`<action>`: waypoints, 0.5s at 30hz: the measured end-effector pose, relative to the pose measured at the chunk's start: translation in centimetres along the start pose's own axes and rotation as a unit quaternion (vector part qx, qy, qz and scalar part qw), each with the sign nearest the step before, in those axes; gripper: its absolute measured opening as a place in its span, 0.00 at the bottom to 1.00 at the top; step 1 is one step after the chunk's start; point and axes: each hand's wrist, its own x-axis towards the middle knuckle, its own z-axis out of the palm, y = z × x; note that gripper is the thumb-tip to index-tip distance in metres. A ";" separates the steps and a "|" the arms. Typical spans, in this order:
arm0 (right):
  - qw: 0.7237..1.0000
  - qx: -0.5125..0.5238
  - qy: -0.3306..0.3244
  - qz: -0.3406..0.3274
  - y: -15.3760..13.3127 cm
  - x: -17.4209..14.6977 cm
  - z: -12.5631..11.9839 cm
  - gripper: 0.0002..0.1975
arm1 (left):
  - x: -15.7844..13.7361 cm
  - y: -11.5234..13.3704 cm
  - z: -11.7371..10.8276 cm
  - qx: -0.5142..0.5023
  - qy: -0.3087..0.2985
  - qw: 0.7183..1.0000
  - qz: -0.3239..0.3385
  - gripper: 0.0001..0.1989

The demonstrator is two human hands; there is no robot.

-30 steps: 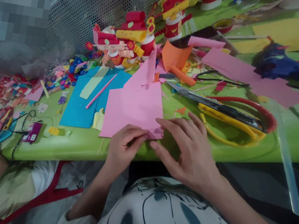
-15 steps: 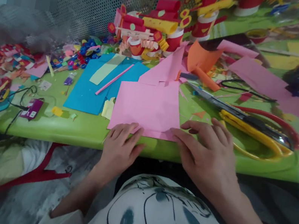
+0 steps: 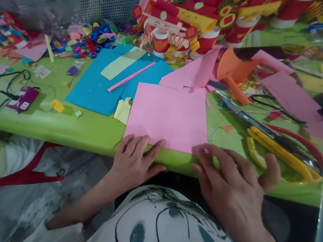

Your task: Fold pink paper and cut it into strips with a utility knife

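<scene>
A sheet of pink paper [image 3: 169, 114] lies flat at the near edge of the green table, its near side running along the rim. My left hand [image 3: 132, 166] rests its fingertips on the paper's near left edge, with the thumb apart. At the near right corner, my right hand [image 3: 232, 186] presses with outstretched fingers, one finger raised towards the scissors. Neither hand is gripping anything. Right of the paper lie yellow-handled scissors [image 3: 283, 151] with a dark utility knife [image 3: 294, 150] across them. A scrap of pale yellow paper [image 3: 123, 109] touches the sheet's left side.
Blue paper [image 3: 92, 89] with a pale green strip [image 3: 123, 64] and a thin pink strip [image 3: 131, 77] lies left. Red paper-cup figures [image 3: 161, 43] stand behind. A purple box [image 3: 25, 99] with a black cable sits left on the green table [image 3: 91, 132]. Another person sits at far left.
The narrow strip at the paper's near edge now lies flat. My right hand has spread its fingers and moved slightly nearer me. The view has shifted a little.
</scene>
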 end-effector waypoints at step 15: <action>0.996 -0.011 0.042 -0.075 4.0 0.7 -1.0 0.16 | -1.9 -5.6 -4.0 -0.125 -0.037 0.984 -0.120 0.15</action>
